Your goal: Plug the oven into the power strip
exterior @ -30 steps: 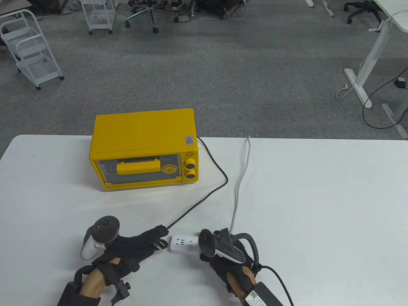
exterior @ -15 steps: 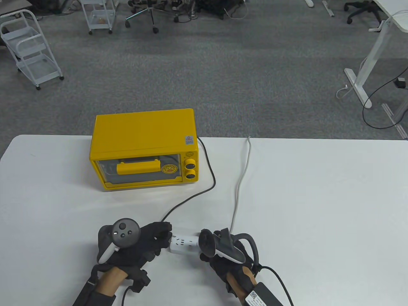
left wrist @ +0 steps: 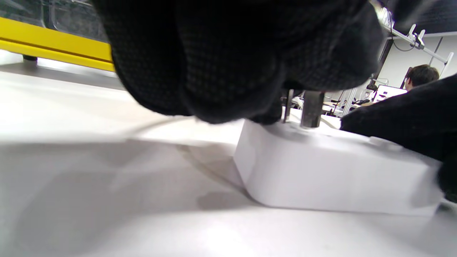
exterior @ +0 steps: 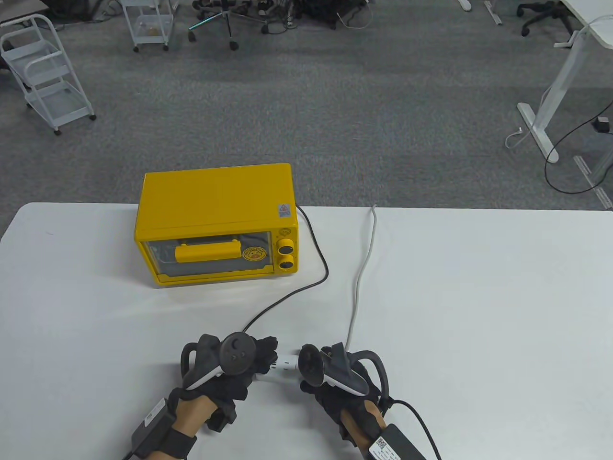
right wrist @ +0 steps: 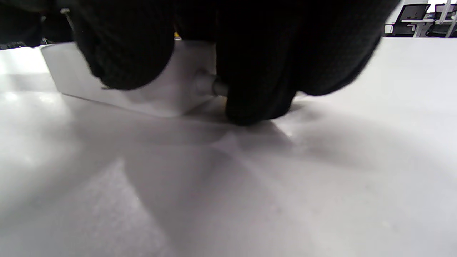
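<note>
The yellow oven (exterior: 218, 224) stands at the table's back left. Its black cord (exterior: 306, 287) runs right, then down to my left hand (exterior: 261, 357). That hand grips the black plug over the left end of the white power strip (exterior: 285, 363). In the left wrist view the plug's metal prongs (left wrist: 311, 109) stand on the top of the power strip (left wrist: 332, 175), partly in its slots. My right hand (exterior: 330, 383) holds the right end of the strip against the table; the right wrist view shows its fingers (right wrist: 257, 67) around the strip (right wrist: 153, 89).
The strip's grey cable (exterior: 361, 273) runs from my right hand to the table's far edge. The white table (exterior: 479, 311) spreads wide to the right. Carts, chairs and a desk stand on the floor beyond.
My left hand has carried the plug rightward from beside the strip to over its left end, covering the sockets. The black cord has slackened and bent. My right hand has not moved.
</note>
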### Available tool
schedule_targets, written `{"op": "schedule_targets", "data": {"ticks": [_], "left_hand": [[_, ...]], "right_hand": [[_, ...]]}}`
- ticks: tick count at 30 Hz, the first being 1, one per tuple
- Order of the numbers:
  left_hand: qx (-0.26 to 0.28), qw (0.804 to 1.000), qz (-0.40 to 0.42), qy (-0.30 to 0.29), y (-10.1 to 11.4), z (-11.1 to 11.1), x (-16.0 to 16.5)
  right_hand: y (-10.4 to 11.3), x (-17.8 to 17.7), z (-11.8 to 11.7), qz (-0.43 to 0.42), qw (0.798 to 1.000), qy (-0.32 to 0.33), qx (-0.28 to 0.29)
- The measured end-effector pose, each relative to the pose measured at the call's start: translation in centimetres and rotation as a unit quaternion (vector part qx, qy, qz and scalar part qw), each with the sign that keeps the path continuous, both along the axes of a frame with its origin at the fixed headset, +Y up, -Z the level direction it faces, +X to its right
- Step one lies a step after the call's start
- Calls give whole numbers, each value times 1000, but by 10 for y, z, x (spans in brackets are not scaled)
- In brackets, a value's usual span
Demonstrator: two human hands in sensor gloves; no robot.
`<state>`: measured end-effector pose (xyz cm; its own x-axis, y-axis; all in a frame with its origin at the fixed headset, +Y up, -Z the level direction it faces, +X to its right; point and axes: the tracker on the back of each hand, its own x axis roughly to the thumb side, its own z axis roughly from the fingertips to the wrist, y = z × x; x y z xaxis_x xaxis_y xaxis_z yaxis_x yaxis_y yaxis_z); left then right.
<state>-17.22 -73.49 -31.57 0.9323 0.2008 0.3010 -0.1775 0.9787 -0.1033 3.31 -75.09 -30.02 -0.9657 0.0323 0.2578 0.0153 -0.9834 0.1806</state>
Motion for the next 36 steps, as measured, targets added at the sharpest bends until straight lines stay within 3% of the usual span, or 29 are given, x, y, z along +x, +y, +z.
{"op": "schedule_targets", "data": {"ticks": [8,22,31,36], "left_hand": [[-25,999,-15,-21,3,-4,0],[-18,994,-105,-35,5,-8,23],[-52,997,-54,-19,-11,-15,10],[-54,996,-68,-14,-10,-13,10]], "right_hand": [[0,0,0,-2,1000,-1,0],[0,-1,1,2,1000,-2,2],[-1,-3,3,8,1000,2,11],[-1,-2,3,5,1000,1,8]]}}
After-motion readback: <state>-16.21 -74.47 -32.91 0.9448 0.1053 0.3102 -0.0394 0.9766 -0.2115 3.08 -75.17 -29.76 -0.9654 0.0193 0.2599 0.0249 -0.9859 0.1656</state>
